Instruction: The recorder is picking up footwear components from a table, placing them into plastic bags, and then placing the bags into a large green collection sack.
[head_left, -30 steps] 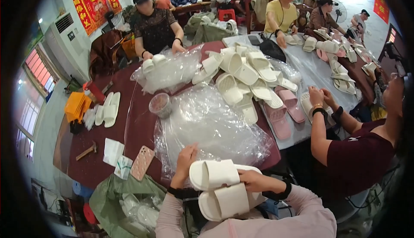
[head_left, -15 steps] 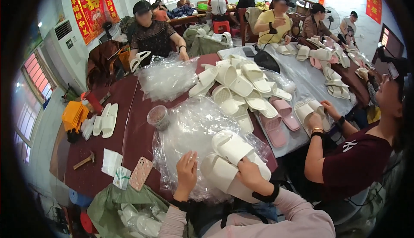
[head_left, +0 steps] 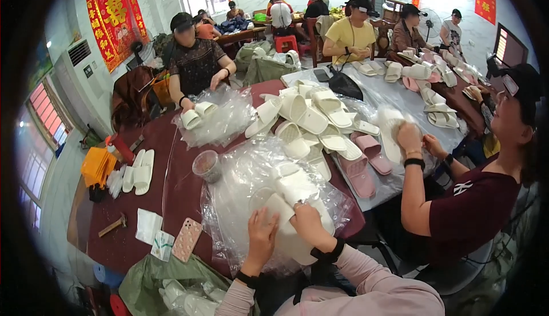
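Note:
My left hand (head_left: 260, 240) presses on a clear plastic bag (head_left: 240, 201) at the near edge of the dark red table (head_left: 171, 184). My right hand (head_left: 309, 227) grips a pair of white slippers (head_left: 291, 201) and holds them partly inside that bag. A heap of clear bags spreads under and around both hands. More white slippers (head_left: 311, 121) lie piled in the table's middle, beyond the bags.
A person (head_left: 469, 201) at my right handles a white slipper; others sit across the table. Pink slippers (head_left: 366, 161), a round tub (head_left: 206, 166), a phone (head_left: 187, 239), a hammer (head_left: 112, 225), paper packets (head_left: 150, 225) and an orange stack (head_left: 98, 166) lie about. A green sack (head_left: 166, 281) sits below.
The pair of slippers has moved from in front of my chest forward and down into the plastic bag. My left hand went from the slippers to the bag.

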`<state>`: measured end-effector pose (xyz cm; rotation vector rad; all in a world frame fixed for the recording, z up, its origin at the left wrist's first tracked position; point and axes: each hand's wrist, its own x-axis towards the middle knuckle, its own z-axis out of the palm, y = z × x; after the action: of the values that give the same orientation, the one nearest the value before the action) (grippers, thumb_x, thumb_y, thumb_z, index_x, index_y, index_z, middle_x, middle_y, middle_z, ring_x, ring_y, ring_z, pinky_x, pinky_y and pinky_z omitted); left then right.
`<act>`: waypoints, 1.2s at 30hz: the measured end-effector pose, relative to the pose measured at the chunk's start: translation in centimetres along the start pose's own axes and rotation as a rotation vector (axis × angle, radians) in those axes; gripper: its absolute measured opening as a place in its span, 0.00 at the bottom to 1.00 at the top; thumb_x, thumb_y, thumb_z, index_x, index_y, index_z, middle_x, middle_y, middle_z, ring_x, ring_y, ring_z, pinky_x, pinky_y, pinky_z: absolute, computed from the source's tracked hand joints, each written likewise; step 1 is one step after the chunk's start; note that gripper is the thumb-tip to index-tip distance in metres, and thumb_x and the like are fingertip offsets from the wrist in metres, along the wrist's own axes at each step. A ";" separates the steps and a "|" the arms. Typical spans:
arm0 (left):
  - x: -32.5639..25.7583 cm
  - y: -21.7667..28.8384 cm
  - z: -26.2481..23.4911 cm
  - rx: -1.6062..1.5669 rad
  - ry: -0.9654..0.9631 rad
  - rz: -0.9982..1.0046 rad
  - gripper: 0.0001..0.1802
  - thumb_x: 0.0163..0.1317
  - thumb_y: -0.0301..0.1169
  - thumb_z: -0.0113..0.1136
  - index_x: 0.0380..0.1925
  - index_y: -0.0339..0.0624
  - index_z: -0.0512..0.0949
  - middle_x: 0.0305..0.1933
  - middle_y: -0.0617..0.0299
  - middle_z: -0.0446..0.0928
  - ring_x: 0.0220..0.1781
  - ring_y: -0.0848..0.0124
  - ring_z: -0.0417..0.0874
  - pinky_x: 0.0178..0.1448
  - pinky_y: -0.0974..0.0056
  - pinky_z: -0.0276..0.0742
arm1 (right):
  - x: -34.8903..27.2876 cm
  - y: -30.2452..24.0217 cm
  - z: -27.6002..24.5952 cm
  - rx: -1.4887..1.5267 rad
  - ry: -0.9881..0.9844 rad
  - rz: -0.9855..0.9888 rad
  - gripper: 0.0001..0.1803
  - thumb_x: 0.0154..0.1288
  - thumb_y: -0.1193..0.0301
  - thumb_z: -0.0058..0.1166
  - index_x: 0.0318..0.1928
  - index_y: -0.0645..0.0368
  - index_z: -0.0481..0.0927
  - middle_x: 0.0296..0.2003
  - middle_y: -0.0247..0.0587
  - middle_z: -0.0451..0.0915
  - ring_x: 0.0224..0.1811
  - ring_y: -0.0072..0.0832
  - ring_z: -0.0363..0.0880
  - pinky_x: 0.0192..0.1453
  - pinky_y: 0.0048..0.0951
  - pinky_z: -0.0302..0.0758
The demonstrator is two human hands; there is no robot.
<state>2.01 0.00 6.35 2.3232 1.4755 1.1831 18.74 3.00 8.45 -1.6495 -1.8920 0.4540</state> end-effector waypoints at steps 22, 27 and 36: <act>-3.4 2.9 1.5 -0.462 -0.075 -0.406 0.31 0.59 0.23 0.54 0.65 0.52 0.65 0.71 0.37 0.48 0.71 0.42 0.54 0.70 0.54 0.57 | -0.8 0.8 -0.5 0.257 0.116 0.235 0.16 0.54 0.75 0.48 0.44 0.67 0.76 0.40 0.62 0.73 0.41 0.59 0.73 0.46 0.50 0.69; -4.1 2.5 1.9 -0.455 -0.146 -0.399 0.34 0.58 0.23 0.55 0.66 0.52 0.62 0.71 0.39 0.49 0.70 0.43 0.56 0.68 0.54 0.60 | 0.2 1.7 0.4 0.211 0.188 0.246 0.16 0.55 0.75 0.45 0.45 0.67 0.75 0.44 0.65 0.72 0.48 0.59 0.70 0.51 0.48 0.67; -2.2 0.1 -0.6 -0.380 -0.139 -0.497 0.38 0.57 0.37 0.59 0.66 0.37 0.57 0.68 0.36 0.54 0.69 0.43 0.57 0.69 0.51 0.57 | 0.1 2.9 -2.0 0.236 0.146 0.305 0.15 0.54 0.74 0.46 0.43 0.66 0.74 0.45 0.63 0.73 0.49 0.59 0.70 0.52 0.47 0.68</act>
<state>1.19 -2.03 5.62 1.6304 1.4980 1.0262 22.27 3.40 8.24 -1.7623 -1.4277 0.6345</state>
